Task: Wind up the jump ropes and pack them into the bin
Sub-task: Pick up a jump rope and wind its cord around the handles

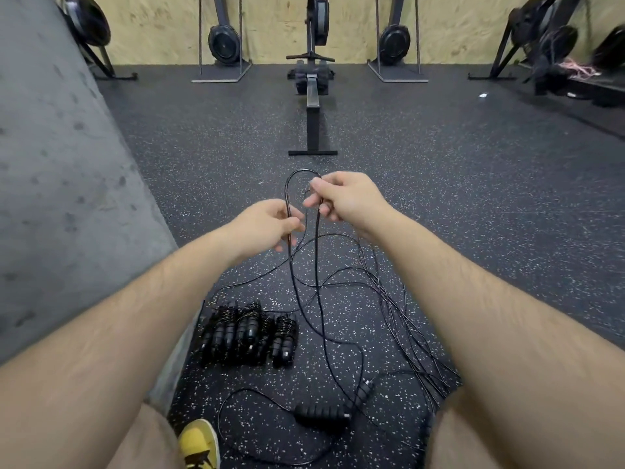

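- Left hand point(267, 228): held out in front of the body; thumb and fingers are curled round one strand of a thin black jump rope point(286, 192), which is pinched just below its raised loop.
- Right hand point(348, 198): held slightly higher and farther out, just beside the left; the other strand of the same loop is pinched between thumb and forefinger, with the remaining fingers curled beneath.
- The loop is seen arching over the gap between the two hands. Below them, both strands hang down to the floor point(490, 204).
- Loose cords point(389, 299): several black lines are spread in a tangle on the floor under the right forearm. The held rope runs down into this tangle and could not be traced reliably to its ends.
- Handle point(321, 414): one black grip is lying on the floor between the knees. A second handle point(364, 389) lies just beside it, tilted, with cord attached.
- Wound ropes point(247, 333): a row of bundles, cord coiled round paired handles, is laid side by side on the floor under the left forearm, close to the concrete wall point(50, 164).
- Yellow shoe point(199, 441): visible at the lower edge, near the left knee.
- Rowing machine point(313, 96): set on the floor straight ahead, well apart from the ropes, in front of a plywood wall point(270, 25).
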Demonstrator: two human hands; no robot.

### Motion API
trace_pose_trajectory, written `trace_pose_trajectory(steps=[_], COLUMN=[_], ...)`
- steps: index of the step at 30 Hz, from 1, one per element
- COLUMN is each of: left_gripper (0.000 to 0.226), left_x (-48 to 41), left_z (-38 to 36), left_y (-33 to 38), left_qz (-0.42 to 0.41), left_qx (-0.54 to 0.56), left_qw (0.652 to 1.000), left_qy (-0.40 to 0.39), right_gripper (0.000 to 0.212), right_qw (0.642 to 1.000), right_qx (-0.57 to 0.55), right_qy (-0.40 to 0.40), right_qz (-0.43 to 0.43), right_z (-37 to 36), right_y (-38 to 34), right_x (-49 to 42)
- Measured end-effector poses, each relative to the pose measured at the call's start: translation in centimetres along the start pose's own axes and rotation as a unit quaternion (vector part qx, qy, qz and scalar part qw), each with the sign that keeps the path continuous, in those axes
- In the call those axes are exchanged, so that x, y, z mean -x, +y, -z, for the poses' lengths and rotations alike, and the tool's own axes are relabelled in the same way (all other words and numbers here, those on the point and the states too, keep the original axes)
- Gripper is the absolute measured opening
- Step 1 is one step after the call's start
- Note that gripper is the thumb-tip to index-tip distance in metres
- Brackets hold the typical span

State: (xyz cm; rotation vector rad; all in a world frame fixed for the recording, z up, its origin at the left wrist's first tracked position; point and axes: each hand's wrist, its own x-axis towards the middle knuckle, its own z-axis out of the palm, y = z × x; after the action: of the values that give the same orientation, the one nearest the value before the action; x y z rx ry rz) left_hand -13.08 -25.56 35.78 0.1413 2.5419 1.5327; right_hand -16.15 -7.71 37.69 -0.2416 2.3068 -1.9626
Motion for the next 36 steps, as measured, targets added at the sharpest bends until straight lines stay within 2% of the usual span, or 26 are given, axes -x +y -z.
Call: trace_pose_trajectory(steps=[4,8,10,14,19,24,26,27,29,31,32,34,36], left_gripper=[0.017,0.018,0.017,0.011,0.018,0.021,0.024,0.025,0.026,0.027,0.027,0.024,0.024], left_x=[-0.1,-0.5,-0.7,-0.7,-0.8,-0.8,-1.2,-1.2,-1.4,-1.5,-1.6,-1.7,-1.8], left_z=[-1.7,-1.3,-1.2,-2.6,-3.9,-4.2,-3.7,-3.3,-2.7,-2.1,-1.8,-1.4,-1.3], left_y=[-0.7,1.1,1.7,1.7,0.8,1.0,1.3,1.7,2.5,3.0,3.1,3.2,3.2], left_qz=[-0.001,-0.042,-0.044,-0.007,-0.024,-0.036,-0.046,-0.052,-0.059,-0.063,-0.067,-0.072,-0.060], left_qx=[0.029,0.078,0.108,-0.011,0.041,0.034,0.027,0.035,0.085,0.137,0.154,0.183,0.200], left_qw=[0.998,0.996,0.993,1.000,0.993,0.995,0.997,0.998,0.995,0.988,0.985,0.979,0.976], left_qy=[-0.058,-0.005,0.000,0.001,-0.112,-0.088,-0.055,-0.031,0.012,0.030,0.035,0.046,0.057], right_gripper=[0.016,0.028,0.028,0.022,0.019,0.023,0.034,0.038,0.038,0.031,0.025,0.012,0.018], right_qw=[0.995,0.993,0.996,0.995,0.981,0.979,0.988,0.996,0.986,0.948,0.941,0.950,0.965], right_qx=[-0.098,-0.108,-0.085,-0.092,-0.191,-0.200,-0.146,-0.064,0.156,0.276,0.289,0.270,0.233], right_qy=[0.029,0.052,0.037,0.028,0.034,0.034,0.058,0.054,-0.034,-0.147,-0.164,-0.148,-0.120], right_qz=[0.023,-0.012,-0.014,0.026,0.027,0.021,0.000,-0.014,-0.038,-0.058,-0.061,-0.047,-0.035], right_z=[-0.6,-0.1,0.1,0.7,1.2,1.2,1.5,1.8,2.0,1.3,0.8,0.2,0.3], right_y=[-0.8,-0.4,-0.1,-0.1,-0.8,-0.6,-0.4,-0.3,0.5,1.6,2.2,2.6,2.2], right_x=[0.0,0.0,0.5,1.1,0.9,1.4,1.5,1.8,2.8,4.0,4.2,4.3,3.9])
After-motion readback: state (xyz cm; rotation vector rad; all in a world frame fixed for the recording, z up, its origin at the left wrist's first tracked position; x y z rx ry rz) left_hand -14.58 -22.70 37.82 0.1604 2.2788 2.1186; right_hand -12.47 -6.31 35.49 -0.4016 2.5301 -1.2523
